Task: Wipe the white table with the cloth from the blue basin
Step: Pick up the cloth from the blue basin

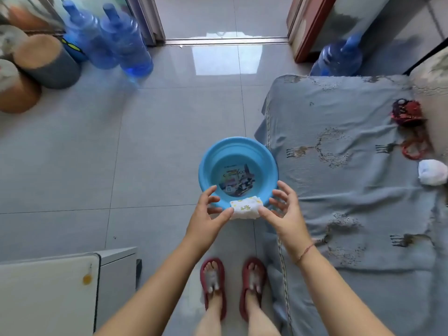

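A small white cloth (246,207) with yellow print is rolled up and held between my two hands over the near rim of the blue basin (206,166), which stands on the grey floor tiles. My left hand (208,214) pinches the cloth's left end with thumb and fingers. My right hand (282,209) pinches its right end, other fingers spread. The basin has a printed label on its bottom. The white table (46,294) is at the lower left, with a small orange-yellow spot (87,279) near its right edge.
A bed with a grey-blue cover (351,190) fills the right side, touching the basin's right side. Three blue water jugs (121,40) and round stools (46,59) stand at the back. My feet in red slippers (232,284) are on the tiles below.
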{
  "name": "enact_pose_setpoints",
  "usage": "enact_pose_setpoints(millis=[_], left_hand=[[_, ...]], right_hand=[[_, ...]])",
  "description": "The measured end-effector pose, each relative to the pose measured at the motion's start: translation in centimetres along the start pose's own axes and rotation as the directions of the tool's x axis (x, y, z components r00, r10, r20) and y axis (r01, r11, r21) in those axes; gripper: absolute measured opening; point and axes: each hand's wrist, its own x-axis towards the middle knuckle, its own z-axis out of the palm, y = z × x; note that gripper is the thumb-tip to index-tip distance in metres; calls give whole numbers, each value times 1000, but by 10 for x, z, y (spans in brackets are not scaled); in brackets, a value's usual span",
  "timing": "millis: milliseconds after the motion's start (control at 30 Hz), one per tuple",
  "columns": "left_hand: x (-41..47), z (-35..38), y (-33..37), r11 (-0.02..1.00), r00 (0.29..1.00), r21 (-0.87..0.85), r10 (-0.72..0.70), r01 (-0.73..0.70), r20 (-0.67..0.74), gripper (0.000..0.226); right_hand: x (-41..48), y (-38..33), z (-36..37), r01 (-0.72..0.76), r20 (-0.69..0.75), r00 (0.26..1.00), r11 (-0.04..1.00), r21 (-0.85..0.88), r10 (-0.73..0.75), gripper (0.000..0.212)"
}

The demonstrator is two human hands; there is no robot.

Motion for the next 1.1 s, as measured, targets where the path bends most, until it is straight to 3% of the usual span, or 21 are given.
enact_pose_setpoints(millis=[167,333,567,667,833,933,1000,1100], left_hand=[[76,47,-86,990,989,3,-138,138,-59,42],[133,81,-164,965,957,6,-259,262,-127,41],[183,99,-246,889,853,-51,-452,456,-259,73],[194,108,-262,832,802,-192,-554,521,-225,91],[203,124,-271,750,805,-386,-592,537,-29,45],[206,125,-271,726,794,-413,-608,550,-11,25],[204,123,-269,723,773,-348,-635,597,6,25],[201,119,-262,738,764,-237,-645,632,28,29]], right_hand=[[66,113,-6,-128,-13,992,970,-207,128,74],[118,209,-12,-255,-103,967,902,-349,233,73],[165,285,-14,-379,-253,913,894,-240,320,90],[174,301,-12,-416,-246,898,885,-207,365,91],[182,313,-9,-419,-237,899,882,-215,369,40],[180,312,-10,-432,-272,890,870,-239,367,59],[178,310,-12,-452,-270,880,863,-225,390,70],[176,301,-14,-447,-247,884,871,-205,396,54]])
